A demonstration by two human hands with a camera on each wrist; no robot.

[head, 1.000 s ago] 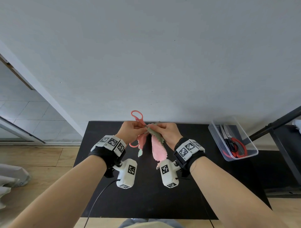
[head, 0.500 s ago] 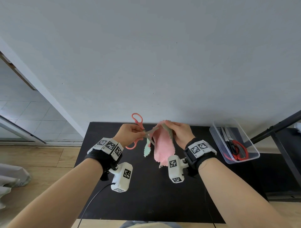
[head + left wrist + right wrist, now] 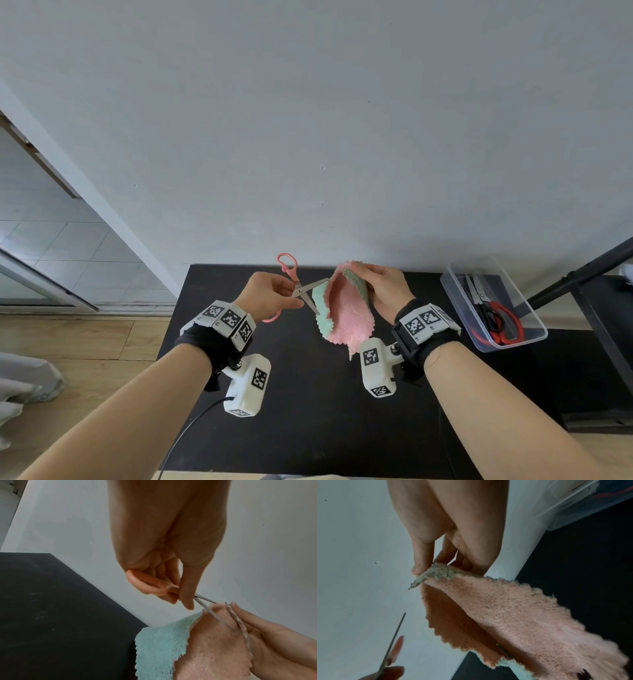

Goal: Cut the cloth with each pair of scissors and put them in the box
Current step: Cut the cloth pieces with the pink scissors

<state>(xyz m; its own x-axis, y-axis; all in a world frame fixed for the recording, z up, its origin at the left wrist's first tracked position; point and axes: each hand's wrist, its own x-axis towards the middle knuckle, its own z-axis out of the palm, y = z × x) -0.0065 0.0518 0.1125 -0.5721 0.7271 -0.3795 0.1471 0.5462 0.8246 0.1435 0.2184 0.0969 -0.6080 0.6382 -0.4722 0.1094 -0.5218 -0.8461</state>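
My left hand [image 3: 274, 294] grips the pink-handled scissors [image 3: 287, 265] above the black table [image 3: 274, 411]. Their blades [image 3: 313, 291] stand spread apart with the cloth's edge between them. My right hand [image 3: 380, 287] pinches the top edge of the fluffy cloth [image 3: 346, 308], which is pink on one face and mint green on the other and hangs folded. In the left wrist view the scissors [image 3: 150, 586] sit in my curled fingers and the blades reach into the cloth [image 3: 197, 649]. In the right wrist view my thumb and fingers pinch the cloth [image 3: 505, 608] at its grey-green corner.
A clear plastic box [image 3: 493, 305] stands at the table's right edge with red-handled scissors [image 3: 500, 322] and another pair inside. A black stand leg [image 3: 582, 274] slants behind it. A grey wall rises behind the table; wooden floor lies to the left.
My hands drew apart and the cloth unfolded between them. The scissors' blades went from nearly together to spread wide at the cloth's edge. My right hand shifted right and up.
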